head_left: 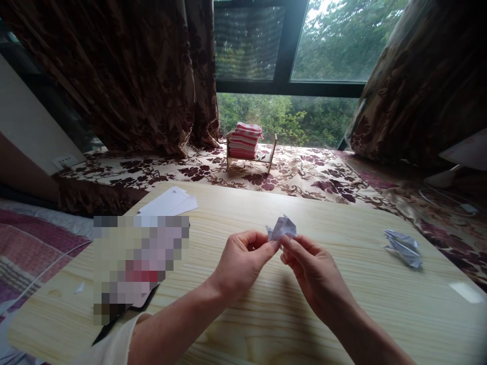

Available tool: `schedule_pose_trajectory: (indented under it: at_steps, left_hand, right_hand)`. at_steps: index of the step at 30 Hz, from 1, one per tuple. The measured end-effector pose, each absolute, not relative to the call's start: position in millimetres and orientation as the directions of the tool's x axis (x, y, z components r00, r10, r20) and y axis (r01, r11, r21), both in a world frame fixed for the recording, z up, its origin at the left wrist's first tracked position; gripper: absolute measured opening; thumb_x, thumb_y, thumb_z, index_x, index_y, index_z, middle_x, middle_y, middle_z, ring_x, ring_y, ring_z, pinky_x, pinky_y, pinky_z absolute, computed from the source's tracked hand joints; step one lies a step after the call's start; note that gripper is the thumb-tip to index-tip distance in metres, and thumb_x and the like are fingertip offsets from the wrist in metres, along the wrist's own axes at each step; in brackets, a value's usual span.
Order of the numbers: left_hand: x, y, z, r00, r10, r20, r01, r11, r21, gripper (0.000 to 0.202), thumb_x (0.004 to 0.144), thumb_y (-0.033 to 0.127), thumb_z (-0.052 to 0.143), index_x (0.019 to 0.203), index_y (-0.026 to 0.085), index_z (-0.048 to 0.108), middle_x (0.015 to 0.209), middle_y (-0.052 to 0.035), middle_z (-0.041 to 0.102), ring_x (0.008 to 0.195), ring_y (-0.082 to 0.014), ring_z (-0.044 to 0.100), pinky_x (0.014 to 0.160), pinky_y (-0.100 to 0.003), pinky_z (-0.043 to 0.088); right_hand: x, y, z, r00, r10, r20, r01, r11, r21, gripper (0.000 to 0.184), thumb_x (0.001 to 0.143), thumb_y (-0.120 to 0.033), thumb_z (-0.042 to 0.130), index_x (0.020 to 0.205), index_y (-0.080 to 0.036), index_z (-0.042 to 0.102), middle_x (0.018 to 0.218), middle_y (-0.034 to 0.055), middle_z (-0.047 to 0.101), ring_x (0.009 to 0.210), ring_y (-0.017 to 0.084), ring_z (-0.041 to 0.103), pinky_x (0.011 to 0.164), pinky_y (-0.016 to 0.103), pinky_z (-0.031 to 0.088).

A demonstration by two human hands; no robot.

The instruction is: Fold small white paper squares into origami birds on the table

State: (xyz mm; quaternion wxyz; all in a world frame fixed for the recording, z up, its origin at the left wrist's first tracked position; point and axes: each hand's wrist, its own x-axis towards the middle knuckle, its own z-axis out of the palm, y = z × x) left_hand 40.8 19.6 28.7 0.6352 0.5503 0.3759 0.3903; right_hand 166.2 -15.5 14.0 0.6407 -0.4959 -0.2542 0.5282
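Between my two hands is a small piece of folded white paper with faint markings and pointed corners, held up over the wooden table. My left hand pinches its lower left side between thumb and fingers. On the lower right side, my right hand grips it the same way, the thumbs close together. My fingers hide the paper's lower part. Off to the right on the tabletop rests another folded paper piece, apart from my hands.
The light wooden table bears white paper sheets, a paper scrap and a pixelated flat item at left. Beyond, a small wooden stand with folded striped cloths stands on the floral window ledge. A lamp is far right.
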Motion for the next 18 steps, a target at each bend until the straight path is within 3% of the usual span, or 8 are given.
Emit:
schedule_pose_trajectory:
  at_steps: [13,18]
  left_hand:
    - [41.2,20.3,28.9,0.371,0.923,-0.103,-0.091,0.146,0.985,0.020,0.068,0.029,0.070,0.064,0.011,0.066,0.059,0.0004,0.057,0.061,-0.0096,0.045,0.060,-0.022,0.037]
    - [40.7,21.7,26.4,0.379,0.920,-0.097,-0.037,0.119,0.992,0.020,0.070,0.030,0.069,0.074,0.010,0.070,0.066,-0.0021,0.062,0.063,-0.0106,0.047,0.060,-0.022,0.037]
  right_hand:
    - [174.1,-17.0,9.7,0.285,0.952,-0.109,-0.342,-0.006,-0.940,0.031,0.062,-0.044,0.079,0.061,-0.016,0.064,0.056,-0.0036,0.047,0.063,0.011,0.037,0.064,0.026,0.030]
    - [173.0,-15.6,6.6,0.319,0.941,-0.116,-0.293,-0.019,-0.956,0.033,0.064,-0.046,0.076,0.062,-0.017,0.060,0.057,-0.0039,0.046,0.062,0.011,0.037,0.063,0.026,0.032]
